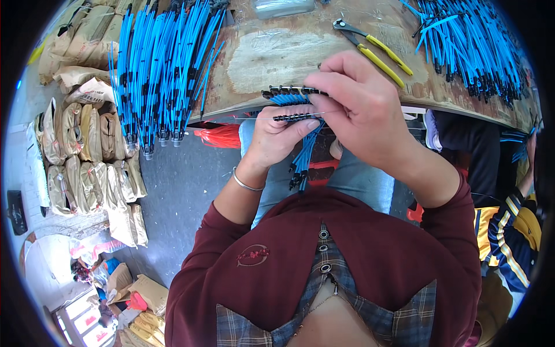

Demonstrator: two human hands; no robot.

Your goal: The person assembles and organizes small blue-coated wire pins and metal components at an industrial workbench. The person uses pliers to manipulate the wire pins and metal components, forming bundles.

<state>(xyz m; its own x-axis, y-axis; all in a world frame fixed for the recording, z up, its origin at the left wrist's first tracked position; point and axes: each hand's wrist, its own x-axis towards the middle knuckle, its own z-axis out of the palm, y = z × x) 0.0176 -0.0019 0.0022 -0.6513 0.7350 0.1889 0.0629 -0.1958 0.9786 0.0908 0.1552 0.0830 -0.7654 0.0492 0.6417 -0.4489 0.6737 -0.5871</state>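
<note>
A flat bunch of blue cables [299,161] with black ends is gripped in my left hand [275,136], its thumb pressed along a row of black connectors [295,117]. Above it shows a second row of black pieces [289,91]. The cables' lower black ends hang over my lap. My right hand [365,107] is closed at the right end of both rows, thumb and fingers bent together; what they pinch is hidden. A thin wire or thread [250,118] sticks out left of my left hand, and a similar fine line shows by my right thumb.
Yellow-handled pliers [378,51] and a clear plastic box [283,7] lie on the worn wooden table [254,63]. Piles of blue cables lie at left [165,63] and right [465,49]. Wrapped packages [92,168] are stacked at left. Another person's striped sleeve [513,243] shows at right.
</note>
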